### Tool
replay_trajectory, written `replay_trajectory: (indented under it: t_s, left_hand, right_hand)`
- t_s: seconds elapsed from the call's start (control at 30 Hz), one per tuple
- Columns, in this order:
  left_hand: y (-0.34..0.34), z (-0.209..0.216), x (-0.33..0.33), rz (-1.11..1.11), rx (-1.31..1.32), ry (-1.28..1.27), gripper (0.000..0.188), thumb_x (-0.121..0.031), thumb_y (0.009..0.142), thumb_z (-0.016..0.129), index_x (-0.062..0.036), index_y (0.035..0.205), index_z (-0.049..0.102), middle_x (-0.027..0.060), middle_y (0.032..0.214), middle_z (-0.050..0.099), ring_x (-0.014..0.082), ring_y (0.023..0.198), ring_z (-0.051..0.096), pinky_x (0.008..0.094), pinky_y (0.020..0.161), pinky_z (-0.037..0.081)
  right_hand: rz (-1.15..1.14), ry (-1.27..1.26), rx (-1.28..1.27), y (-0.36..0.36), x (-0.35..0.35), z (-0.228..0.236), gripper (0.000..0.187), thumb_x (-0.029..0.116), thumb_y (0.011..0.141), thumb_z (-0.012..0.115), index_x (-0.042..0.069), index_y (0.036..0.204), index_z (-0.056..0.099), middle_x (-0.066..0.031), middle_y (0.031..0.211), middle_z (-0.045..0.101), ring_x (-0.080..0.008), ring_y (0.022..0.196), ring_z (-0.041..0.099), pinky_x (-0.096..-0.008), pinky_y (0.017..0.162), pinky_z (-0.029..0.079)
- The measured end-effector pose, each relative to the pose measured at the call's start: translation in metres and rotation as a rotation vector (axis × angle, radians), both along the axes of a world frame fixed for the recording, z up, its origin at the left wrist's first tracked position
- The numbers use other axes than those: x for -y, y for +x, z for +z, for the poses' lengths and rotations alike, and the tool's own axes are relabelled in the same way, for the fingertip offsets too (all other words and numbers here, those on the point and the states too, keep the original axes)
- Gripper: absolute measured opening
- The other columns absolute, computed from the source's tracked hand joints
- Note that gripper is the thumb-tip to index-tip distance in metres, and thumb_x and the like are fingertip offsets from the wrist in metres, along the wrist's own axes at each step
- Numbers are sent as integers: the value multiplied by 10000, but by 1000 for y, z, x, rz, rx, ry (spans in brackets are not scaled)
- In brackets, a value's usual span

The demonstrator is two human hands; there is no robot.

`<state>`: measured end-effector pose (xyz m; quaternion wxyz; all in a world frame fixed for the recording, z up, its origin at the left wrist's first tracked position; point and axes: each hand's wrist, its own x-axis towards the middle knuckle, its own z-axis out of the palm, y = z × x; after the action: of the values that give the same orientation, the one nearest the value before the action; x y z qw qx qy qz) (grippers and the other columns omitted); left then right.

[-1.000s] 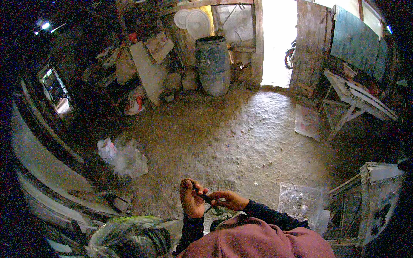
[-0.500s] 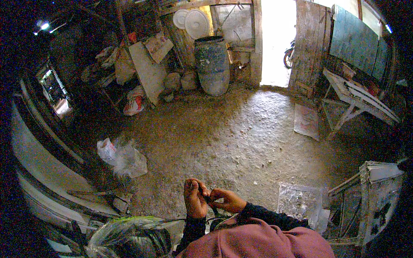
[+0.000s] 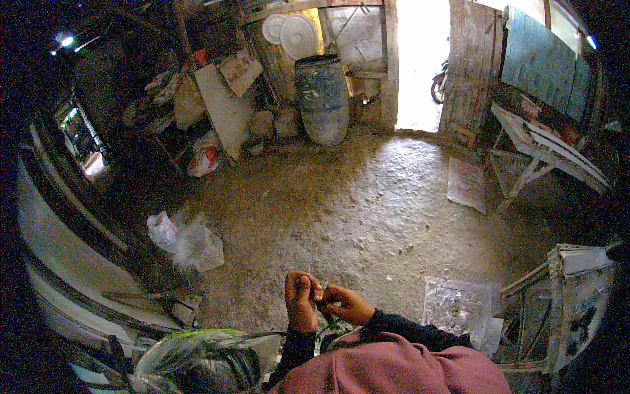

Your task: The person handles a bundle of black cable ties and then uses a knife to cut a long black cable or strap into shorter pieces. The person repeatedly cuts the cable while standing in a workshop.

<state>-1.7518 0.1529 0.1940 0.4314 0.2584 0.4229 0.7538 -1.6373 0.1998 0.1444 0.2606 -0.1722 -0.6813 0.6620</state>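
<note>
Low in the middle, my left hand (image 3: 302,303) is closed, its thumb bent over the curled fingers. My right hand (image 3: 350,306) meets it from the right, fingertips pinched together against the left hand's fingers. Something small and dark seems to show between and just below the hands, too small and hidden to name. Both forearms are in dark sleeves. To the left of my hands sits a clear plastic bag (image 3: 191,354) with something dark and some green inside.
On the rough floor (image 3: 315,217) lie a white bag (image 3: 162,231) and a pale stringy bundle (image 3: 200,244). A flat sheet (image 3: 459,308) lies right. A white wooden frame (image 3: 567,308) stands beyond it. Farther back are a blue barrel (image 3: 322,102), a slanted bench (image 3: 545,144) and an open doorway (image 3: 420,72).
My left hand's fingers have curled in more tightly. My right hand has shifted only slightly and stays against the left. The surroundings look the same.
</note>
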Motion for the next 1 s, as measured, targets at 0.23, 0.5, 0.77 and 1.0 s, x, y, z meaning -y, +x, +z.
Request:
replay_trajectory:
  t_s: [0.23, 0.5, 0.77, 1.0]
  left_hand:
    - [3, 1, 0, 54, -37, 25, 228, -302, 844, 494, -90, 818, 413, 20, 628, 451, 94, 525, 395, 221, 495, 340]
    - [-12, 4, 3, 171, 110, 108, 212, -292, 811, 546, -108, 820, 442, -6, 620, 432, 89, 508, 383, 226, 468, 329]
    - [-77, -34, 9, 137, 502, 436, 66, -157, 815, 528, -112, 855, 499, -7, 682, 465, 89, 534, 388, 234, 511, 351]
    - [-136, -81, 20, 232, 674, 575, 95, -79, 816, 440, -91, 885, 504, 10, 767, 491, 119, 629, 440, 277, 607, 396]
  right_hand:
    - [-109, -86, 92, -7, 10, 9, 116, 52, 817, 506, 36, 927, 473, -45, 839, 549, -115, 762, 511, -264, 673, 427]
    - [179, -87, 10, -6, 4, -21, 159, 114, 856, 465, 31, 988, 497, -23, 829, 537, -109, 759, 485, -259, 697, 411]
    - [315, -50, 27, 7, -12, -45, 195, 223, 874, 455, 42, 923, 509, 35, 748, 489, -67, 686, 443, -221, 638, 371]
    - [332, -195, 291, 33, -26, -24, 243, 286, 881, 438, 59, 931, 505, 37, 717, 460, -49, 632, 396, -226, 541, 354]
